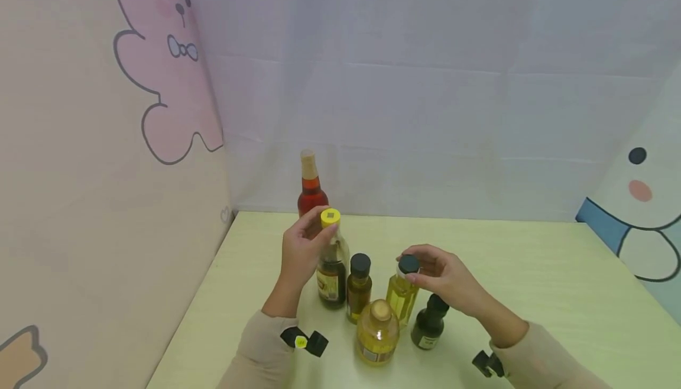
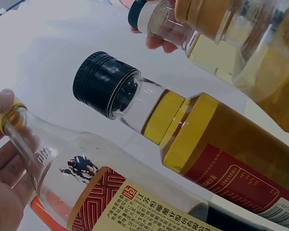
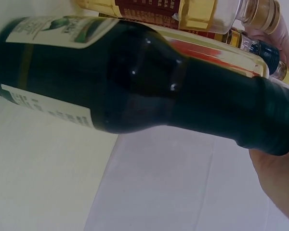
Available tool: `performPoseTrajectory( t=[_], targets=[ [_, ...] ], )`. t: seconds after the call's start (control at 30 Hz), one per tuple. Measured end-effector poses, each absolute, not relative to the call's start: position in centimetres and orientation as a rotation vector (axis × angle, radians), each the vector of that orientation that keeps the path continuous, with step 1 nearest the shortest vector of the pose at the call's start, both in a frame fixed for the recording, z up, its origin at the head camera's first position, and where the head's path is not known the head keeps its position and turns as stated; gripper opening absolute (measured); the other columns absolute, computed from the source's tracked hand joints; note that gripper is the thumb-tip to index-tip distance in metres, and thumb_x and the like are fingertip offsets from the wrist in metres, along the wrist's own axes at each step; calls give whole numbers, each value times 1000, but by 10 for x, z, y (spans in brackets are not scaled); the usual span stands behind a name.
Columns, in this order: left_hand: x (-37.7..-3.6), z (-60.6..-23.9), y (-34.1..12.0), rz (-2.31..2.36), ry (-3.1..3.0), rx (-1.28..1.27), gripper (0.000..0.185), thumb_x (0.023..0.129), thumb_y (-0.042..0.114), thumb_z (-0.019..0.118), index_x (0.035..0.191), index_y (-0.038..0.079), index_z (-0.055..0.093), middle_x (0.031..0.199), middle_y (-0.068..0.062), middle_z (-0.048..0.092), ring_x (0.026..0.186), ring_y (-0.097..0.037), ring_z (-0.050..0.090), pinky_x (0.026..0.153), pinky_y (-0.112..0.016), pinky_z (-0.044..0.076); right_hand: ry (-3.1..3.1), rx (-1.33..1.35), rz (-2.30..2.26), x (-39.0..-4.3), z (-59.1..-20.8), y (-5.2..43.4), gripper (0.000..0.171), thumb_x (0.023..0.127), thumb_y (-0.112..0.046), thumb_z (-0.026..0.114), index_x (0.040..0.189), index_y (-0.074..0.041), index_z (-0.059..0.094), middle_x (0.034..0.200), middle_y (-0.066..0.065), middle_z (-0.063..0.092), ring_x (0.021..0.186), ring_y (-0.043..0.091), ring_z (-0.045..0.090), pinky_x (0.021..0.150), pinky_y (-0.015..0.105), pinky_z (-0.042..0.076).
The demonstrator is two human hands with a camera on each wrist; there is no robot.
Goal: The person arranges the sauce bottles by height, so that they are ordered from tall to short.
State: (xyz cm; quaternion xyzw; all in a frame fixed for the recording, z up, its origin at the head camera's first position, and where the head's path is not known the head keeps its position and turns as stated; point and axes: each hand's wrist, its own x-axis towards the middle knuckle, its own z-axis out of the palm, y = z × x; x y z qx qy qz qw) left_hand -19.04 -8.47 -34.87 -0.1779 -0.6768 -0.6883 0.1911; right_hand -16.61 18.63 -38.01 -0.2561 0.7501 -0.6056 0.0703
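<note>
My left hand [image 1: 304, 253] grips a glass vinegar bottle [image 1: 331, 285] by its neck, thumb and fingers around the yellow cap. Its printed label [image 2: 149, 207] shows large in the left wrist view. With my right hand [image 1: 449, 276] I hold a clear bottle of pale yellow oil [image 1: 401, 300] just under its dark cap. Between these two stands an amber oil bottle [image 1: 359, 294] with a black cap [image 2: 103, 84]. Below the right hand is a small dark green bottle [image 3: 139, 82], its cap partly behind the hand in the head view.
A rounded bottle [image 1: 376, 344] with a gold cap and yellow liquid stands nearest me. Behind the left hand rises a tall bottle of red liquid [image 1: 311, 198], its lower part hidden. The pale table [image 1: 511, 259] meets a curtain-like backdrop [image 1: 404, 111] at the rear.
</note>
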Motion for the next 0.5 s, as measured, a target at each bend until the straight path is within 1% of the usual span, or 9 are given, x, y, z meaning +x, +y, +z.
performPoseTrajectory(
  t=[0.17,0.33,0.5],
  targets=[
    [-200,-348,-82,-1947,-1914,-476,32,80,2,67,110,-5,59,99,-16,62,89,-21,59,79,-31,48,2258,-792,-1818,-166,-379,186,33,86,-9,62,116,-2,52,112,14,56,101,25,57,77,35,50],
    [-220,-360,-81,-1982,-1891,-456,34,79,7,70,110,-1,61,101,-13,62,91,-22,60,81,-30,48,2260,-813,-1815,-167,-379,186,32,86,-8,62,115,-2,52,112,17,56,102,25,56,78,35,49],
    [-229,-359,-77,-1977,-1882,-456,36,78,12,72,110,1,62,101,-10,62,90,-21,60,79,-29,48,2271,-818,-1796,-167,-379,186,31,86,-8,61,115,-1,52,110,19,56,100,24,57,77,35,49]
  ],
)
